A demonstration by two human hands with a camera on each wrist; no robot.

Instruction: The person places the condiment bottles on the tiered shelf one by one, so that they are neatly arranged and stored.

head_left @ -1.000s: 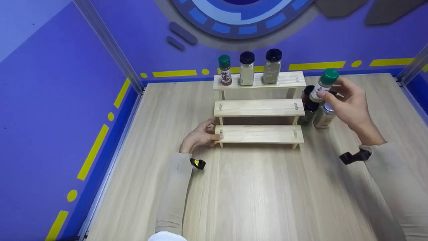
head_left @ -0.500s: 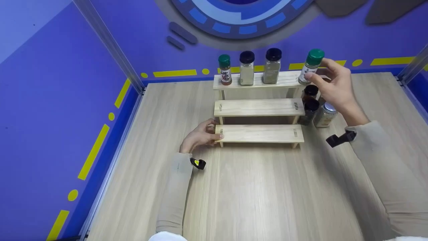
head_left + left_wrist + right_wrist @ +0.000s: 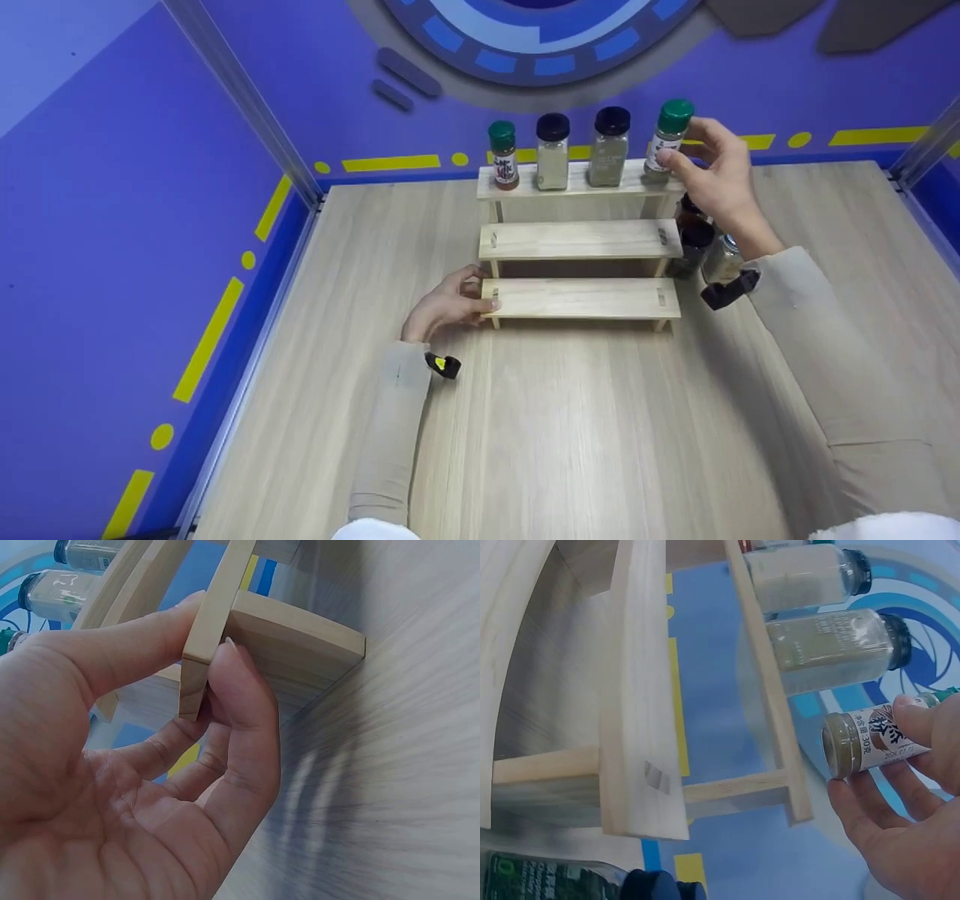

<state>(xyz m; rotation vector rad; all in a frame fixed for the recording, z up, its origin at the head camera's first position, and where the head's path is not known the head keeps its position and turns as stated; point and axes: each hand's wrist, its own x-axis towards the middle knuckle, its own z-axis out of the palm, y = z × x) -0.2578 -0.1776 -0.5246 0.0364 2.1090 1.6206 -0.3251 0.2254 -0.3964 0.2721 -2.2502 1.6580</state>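
My right hand point(image 3: 720, 176) holds a small glass spice jar point(image 3: 665, 146) with a green cap and a white label. The jar is nearly upright over the right end of the top step of a three-step wooden rack point(image 3: 577, 298). In the right wrist view a small gap shows between the jar's base point(image 3: 840, 746) and the board. My left hand point(image 3: 446, 304) pinches the left end of the lowest step, thumb on top and fingers beneath. On the top step stand a green-capped jar with red contents point(image 3: 505, 161) and two black-capped jars, one pale point(image 3: 553, 157), one greyish point(image 3: 609, 157).
Right of the rack, under my right forearm, several more jars stand close together on the wooden table point(image 3: 570, 435), among them a dark-capped jar point(image 3: 694, 244) and a silver-capped one point(image 3: 721, 261). A blue wall point(image 3: 420, 127) rises behind the rack, another on the left.
My right hand has carried the green-capped jar leftward and away from me, from above the jars on the right to over the top step, tilting it more upright. My left hand has stayed put.
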